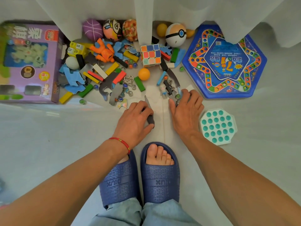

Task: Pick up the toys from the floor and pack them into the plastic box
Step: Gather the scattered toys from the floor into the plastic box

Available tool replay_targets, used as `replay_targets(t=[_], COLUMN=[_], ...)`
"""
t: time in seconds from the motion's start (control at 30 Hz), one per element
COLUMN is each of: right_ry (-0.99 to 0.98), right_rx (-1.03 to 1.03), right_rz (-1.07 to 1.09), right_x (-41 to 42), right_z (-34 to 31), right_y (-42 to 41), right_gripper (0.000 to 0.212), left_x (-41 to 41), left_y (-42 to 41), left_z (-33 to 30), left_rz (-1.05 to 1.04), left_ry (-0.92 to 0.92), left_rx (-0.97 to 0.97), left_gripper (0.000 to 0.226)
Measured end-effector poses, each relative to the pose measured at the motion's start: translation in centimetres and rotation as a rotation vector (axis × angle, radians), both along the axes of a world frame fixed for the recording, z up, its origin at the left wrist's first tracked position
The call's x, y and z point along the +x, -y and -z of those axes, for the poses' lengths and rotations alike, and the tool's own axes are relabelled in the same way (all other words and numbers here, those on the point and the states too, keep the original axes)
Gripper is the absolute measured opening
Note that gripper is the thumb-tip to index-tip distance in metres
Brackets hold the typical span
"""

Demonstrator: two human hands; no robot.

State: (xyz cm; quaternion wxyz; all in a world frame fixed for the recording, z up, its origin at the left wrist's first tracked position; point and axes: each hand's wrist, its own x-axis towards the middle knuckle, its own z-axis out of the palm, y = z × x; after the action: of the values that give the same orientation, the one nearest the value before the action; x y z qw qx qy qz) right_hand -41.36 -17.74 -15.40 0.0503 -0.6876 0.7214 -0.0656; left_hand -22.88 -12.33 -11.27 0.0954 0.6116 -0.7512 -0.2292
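Packing has barely begun, I judge: the toys (114,67) lie heaped on the floor (48,128) at twelve o'clock, and no plastic box shows. Left hand (135,121) grips a grey piece (150,119); right hand (185,110) closes on marbles (177,96).

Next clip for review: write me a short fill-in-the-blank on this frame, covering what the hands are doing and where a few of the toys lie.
1. The left hand grips a flat ____ puzzle piece.
2. The teal bubble toy lies on the floor beside the ____ hand.
3. The puzzle cube sits between the orange figure and the blue ____-sided game board.
4. The person wears dark blue ____.

Missing words: grey; right; six; slippers
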Motion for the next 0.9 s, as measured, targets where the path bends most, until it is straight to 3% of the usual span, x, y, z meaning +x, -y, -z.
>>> replay_targets(t=[0.4, 0.67, 0.9], right_ry=[0.205, 0.092, 0.254], right_rx=[-0.097, -0.096, 0.144], right_rz=[0.004, -0.069, -0.027], right_x=[-0.4, -0.2, -0.7], right_z=[0.6, 0.6, -1.6], right_y=[-0.8, -0.8, -0.8], right_gripper=[0.038, 0.04, 0.035], left_x=[0.0, -0.7, -1.5], left_y=[-0.2, -0.1, 0.5], left_z=[0.3, 0.4, 0.5], left_rz=[-0.01, -0.052, -0.095], left_ry=[0.0, 0.027, 0.069], left_rx=[0.012, -0.028, 0.001], left_gripper=[0.038, 0.041, 0.069])
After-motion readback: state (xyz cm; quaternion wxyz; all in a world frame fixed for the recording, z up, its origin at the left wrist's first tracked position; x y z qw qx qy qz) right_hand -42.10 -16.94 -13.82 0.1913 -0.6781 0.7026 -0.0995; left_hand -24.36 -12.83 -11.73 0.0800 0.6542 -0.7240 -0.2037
